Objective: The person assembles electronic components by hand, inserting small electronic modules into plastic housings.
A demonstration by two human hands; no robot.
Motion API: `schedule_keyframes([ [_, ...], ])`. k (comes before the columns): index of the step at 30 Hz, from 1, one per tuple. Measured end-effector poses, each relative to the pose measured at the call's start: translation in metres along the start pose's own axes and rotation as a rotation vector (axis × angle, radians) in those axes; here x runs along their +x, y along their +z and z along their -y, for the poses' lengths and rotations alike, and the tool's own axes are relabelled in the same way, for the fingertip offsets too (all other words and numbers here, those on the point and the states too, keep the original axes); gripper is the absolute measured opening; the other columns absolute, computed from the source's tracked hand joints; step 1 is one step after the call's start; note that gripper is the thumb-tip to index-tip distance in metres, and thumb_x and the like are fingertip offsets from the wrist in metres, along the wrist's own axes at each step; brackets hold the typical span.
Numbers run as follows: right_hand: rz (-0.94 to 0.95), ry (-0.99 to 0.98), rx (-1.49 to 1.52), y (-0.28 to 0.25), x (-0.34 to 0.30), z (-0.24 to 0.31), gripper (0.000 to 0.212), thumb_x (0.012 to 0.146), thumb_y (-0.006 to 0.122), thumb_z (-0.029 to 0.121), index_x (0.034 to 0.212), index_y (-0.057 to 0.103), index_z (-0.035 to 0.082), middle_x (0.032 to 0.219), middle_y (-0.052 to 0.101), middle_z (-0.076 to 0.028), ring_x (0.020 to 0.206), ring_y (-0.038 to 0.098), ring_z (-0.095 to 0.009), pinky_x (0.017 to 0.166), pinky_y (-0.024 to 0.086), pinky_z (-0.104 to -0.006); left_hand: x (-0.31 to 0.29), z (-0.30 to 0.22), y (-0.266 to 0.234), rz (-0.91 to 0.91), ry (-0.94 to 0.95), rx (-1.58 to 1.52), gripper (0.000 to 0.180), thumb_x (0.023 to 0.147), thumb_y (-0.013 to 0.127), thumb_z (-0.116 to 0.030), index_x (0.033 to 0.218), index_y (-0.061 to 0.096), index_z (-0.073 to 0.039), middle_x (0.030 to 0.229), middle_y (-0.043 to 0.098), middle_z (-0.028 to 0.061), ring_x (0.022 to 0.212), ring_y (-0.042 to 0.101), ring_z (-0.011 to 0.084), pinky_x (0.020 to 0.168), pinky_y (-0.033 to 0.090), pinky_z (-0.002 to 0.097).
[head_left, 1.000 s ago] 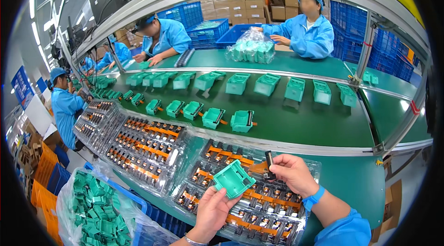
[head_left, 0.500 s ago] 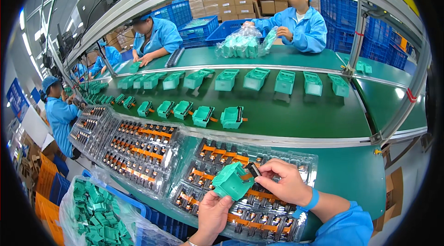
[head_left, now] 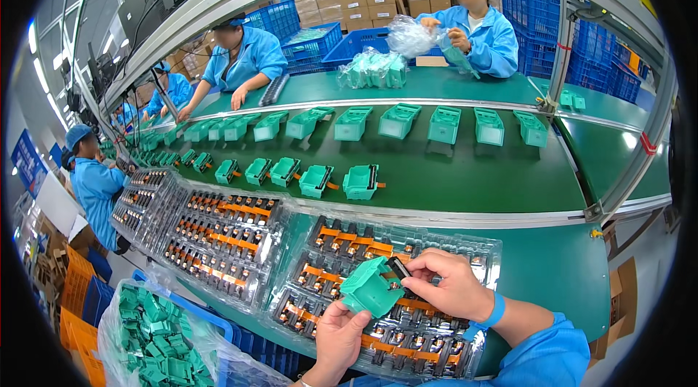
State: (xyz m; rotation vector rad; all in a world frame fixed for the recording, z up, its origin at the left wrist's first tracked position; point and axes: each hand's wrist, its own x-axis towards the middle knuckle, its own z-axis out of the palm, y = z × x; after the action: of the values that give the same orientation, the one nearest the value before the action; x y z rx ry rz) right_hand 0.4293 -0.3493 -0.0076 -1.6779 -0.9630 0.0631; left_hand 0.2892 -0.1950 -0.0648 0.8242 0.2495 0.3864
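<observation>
Pressing a small black part [head_left: 399,268] into the green housing [head_left: 371,287]: right hand [head_left: 452,286] has carried it across from the tray [head_left: 476,249]; left hand [head_left: 339,336] grips the housing above it.

The left hand [head_left: 338,340] comes up from the lower edge, palm upward, thumb and fingers curled around the underside of the green housing [head_left: 369,287]. The right hand [head_left: 447,286] reaches in from the right of the housing, wrist bent, blue sleeve on its forearm, fingertips [head_left: 408,270] pinched on a small black part [head_left: 399,268] at the housing's upper right corner.
</observation>
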Motion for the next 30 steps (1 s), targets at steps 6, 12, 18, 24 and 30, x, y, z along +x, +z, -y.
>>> schedule_keyframes([
  [6, 0.147, 0.244, 0.156, -0.001, 0.001, -0.006, 0.017, 0.080, 0.068, 0.008, 0.093, 0.062, -0.001, 0.077, 0.060, -0.004, 0.068, 0.057, -0.010, 0.061, 0.047, -0.0233, -0.003, 0.000, -0.001, 0.008, 0.001, 0.004, 0.026, 0.081, 0.062, 0.007, 0.105, 0.052, 0.002, 0.109, 0.059, 0.0125, 0.101, 0.057, 0.0179, 0.094, 0.043, 0.0327],
  [12, 0.178, 0.313, 0.285, 0.005, -0.004, -0.022, 0.018, 0.082, 0.066, 0.007, 0.097, 0.060, 0.000, 0.080, 0.061, -0.003, 0.073, 0.057, -0.008, 0.065, 0.048, -0.0225, -0.005, -0.003, 0.003, 0.036, -0.001, 0.016, 0.025, 0.081, 0.062, 0.008, 0.103, 0.053, 0.002, 0.109, 0.059, 0.0122, 0.102, 0.057, 0.0183, 0.094, 0.044, 0.0332],
  [18, 0.221, 0.375, 0.397, 0.004, -0.003, -0.020, 0.016, 0.082, 0.067, 0.010, 0.091, 0.059, 0.000, 0.075, 0.060, -0.003, 0.070, 0.057, -0.009, 0.062, 0.048, -0.0246, -0.004, -0.003, 0.000, 0.052, -0.006, 0.042, 0.023, 0.080, 0.063, 0.008, 0.101, 0.055, 0.002, 0.108, 0.060, 0.0123, 0.101, 0.058, 0.0189, 0.092, 0.046, 0.0336],
  [24, 0.295, 0.415, 0.329, 0.003, -0.005, -0.026, 0.019, 0.080, 0.069, 0.013, 0.090, 0.058, 0.000, 0.075, 0.059, -0.002, 0.068, 0.055, -0.008, 0.059, 0.047, -0.0245, -0.004, -0.003, 0.002, 0.072, -0.025, 0.052, 0.023, 0.080, 0.063, 0.008, 0.101, 0.054, 0.002, 0.105, 0.061, 0.0119, 0.098, 0.059, 0.0187, 0.090, 0.047, 0.0332],
  [30, 0.158, 0.134, 0.111, 0.002, -0.005, -0.014, 0.016, 0.077, 0.070, 0.010, 0.086, 0.059, 0.002, 0.078, 0.059, -0.005, 0.067, 0.058, -0.014, 0.057, 0.047, -0.0266, -0.006, -0.001, 0.007, 0.077, -0.006, 0.064, 0.030, 0.081, 0.062, 0.009, 0.108, 0.051, 0.003, 0.112, 0.058, 0.0135, 0.105, 0.056, 0.0201, 0.093, 0.045, 0.0337],
])
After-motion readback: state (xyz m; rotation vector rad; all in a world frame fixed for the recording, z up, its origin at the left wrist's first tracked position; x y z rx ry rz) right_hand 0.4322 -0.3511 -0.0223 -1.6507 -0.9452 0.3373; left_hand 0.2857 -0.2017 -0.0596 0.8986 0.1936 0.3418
